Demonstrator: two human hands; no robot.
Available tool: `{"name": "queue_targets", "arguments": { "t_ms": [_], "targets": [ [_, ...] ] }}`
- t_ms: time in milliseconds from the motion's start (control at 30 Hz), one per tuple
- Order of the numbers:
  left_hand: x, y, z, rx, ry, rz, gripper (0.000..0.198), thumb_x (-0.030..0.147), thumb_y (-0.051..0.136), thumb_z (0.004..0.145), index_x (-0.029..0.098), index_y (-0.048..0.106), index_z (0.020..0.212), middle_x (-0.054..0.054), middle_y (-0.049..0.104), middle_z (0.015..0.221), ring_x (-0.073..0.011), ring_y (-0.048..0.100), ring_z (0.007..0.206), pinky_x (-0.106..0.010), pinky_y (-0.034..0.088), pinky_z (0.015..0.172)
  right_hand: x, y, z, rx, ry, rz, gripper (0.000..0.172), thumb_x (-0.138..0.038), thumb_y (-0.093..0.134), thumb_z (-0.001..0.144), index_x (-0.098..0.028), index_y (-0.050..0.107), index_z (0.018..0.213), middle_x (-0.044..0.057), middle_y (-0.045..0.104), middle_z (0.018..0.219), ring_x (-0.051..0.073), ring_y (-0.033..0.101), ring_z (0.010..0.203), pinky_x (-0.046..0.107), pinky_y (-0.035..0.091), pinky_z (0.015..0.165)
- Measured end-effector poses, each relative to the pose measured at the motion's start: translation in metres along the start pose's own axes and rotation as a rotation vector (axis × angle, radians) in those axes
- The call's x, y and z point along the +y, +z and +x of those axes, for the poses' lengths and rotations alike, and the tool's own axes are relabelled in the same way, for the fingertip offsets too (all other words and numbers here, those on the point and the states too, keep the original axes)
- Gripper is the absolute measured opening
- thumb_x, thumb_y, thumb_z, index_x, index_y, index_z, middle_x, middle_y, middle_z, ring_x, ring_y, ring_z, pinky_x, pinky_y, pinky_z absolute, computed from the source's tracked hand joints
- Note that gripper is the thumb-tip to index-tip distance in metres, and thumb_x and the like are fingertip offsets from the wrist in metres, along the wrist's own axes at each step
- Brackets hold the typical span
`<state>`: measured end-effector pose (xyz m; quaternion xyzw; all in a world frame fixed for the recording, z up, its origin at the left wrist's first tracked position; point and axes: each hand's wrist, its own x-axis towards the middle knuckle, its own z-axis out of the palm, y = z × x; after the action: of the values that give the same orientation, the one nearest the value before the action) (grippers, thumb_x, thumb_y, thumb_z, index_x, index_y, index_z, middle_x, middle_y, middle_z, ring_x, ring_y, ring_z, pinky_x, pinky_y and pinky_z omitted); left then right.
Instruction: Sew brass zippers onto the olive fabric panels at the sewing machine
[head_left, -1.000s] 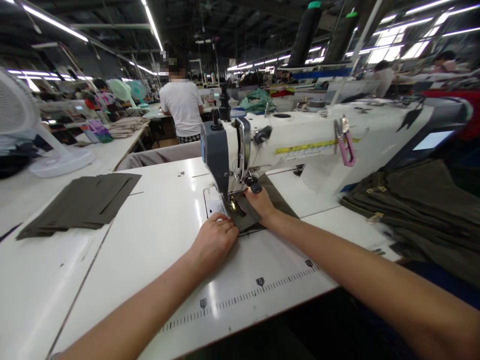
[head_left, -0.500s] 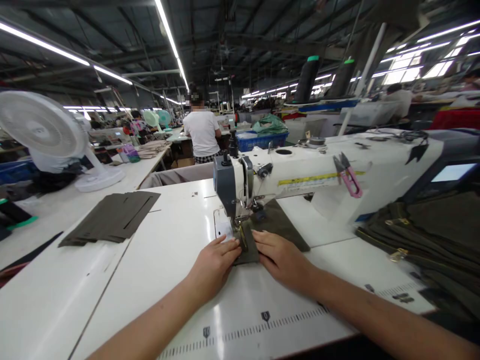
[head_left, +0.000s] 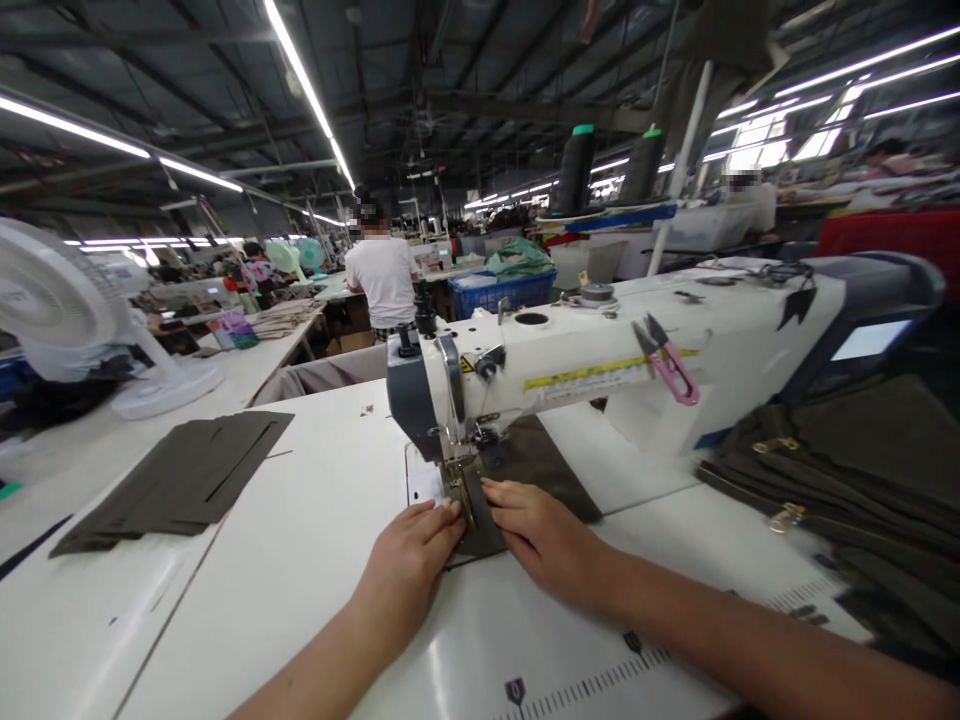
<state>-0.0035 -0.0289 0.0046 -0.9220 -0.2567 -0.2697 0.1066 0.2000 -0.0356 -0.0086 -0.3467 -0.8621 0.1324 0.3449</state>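
Observation:
A dark olive cloth piece (head_left: pixel 484 535) lies under the presser foot of a white sewing machine (head_left: pixel 570 350). Along a slot in it runs a gold-toothed zipper (head_left: pixel 468 500). My left hand (head_left: pixel 412 550) rests flat on the cloth's left edge, fingertips just left of the zipper. On the other side, my right hand (head_left: pixel 544 530) presses the cloth with outstretched fingers. More of the olive cloth (head_left: pixel 544 465) spreads behind the needle, under the machine arm. The needle tip is too small to make out.
Slotted olive panels (head_left: pixel 180 470) are stacked at left, near a white fan (head_left: pixel 161 385). Pink-handled thread snips (head_left: pixel 667 365) hang on the machine arm. Olive cloth with zippers (head_left: pixel 847 480) is piled at right. A person in a white shirt (head_left: pixel 381 280) stands ahead.
The view has turned slightly to the right, so the machine and table sit further left and lower. Both hands stay on the cloth beside the zipper.

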Motion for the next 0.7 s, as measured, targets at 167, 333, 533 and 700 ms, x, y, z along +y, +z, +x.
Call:
{"name": "queue_targets", "arguments": {
  "t_ms": [167,333,533,700],
  "targets": [
    [-0.002,-0.001,0.002,-0.010,-0.009,-0.023,0.030,0.012,0.033,0.089,0.014,0.062,0.096,-0.010,0.066,0.095,-0.0201,0.063,0.084,-0.037,0.054,0.077,0.005,0.001,0.001,-0.015,0.012,-0.010,0.039,-0.005,0.042,0.080,-0.020,0.060,0.112,0.009,0.057,0.119,0.020,0.050,0.112,0.039,0.036,0.100],
    [-0.001,0.001,0.002,0.003,-0.047,-0.056,0.028,0.017,0.034,0.091,0.014,0.061,0.095,-0.009,0.065,0.089,-0.0196,0.061,0.082,-0.035,0.053,0.075,0.007,0.003,-0.001,-0.009,0.022,-0.006,0.040,-0.006,0.041,0.081,-0.021,0.059,0.113,0.008,0.055,0.122,0.019,0.047,0.116,0.039,0.035,0.101],
    [-0.004,0.004,0.004,-0.040,-0.057,-0.037,0.031,0.019,0.030,0.093,0.013,0.061,0.093,-0.009,0.063,0.084,-0.0188,0.059,0.079,-0.034,0.053,0.072,0.009,0.003,0.004,-0.023,0.020,0.007,0.042,-0.004,0.041,0.079,-0.021,0.060,0.112,0.008,0.057,0.119,0.020,0.049,0.114,0.040,0.035,0.101],
    [-0.011,0.006,0.005,-0.089,-0.075,-0.052,0.028,0.017,0.033,0.092,0.013,0.060,0.095,-0.009,0.061,0.084,-0.0196,0.057,0.081,-0.035,0.052,0.072,0.011,0.001,0.011,-0.026,0.011,0.032,0.042,-0.002,0.041,0.077,-0.020,0.062,0.109,0.008,0.059,0.115,0.020,0.051,0.110,0.038,0.037,0.099]
  ]
}}
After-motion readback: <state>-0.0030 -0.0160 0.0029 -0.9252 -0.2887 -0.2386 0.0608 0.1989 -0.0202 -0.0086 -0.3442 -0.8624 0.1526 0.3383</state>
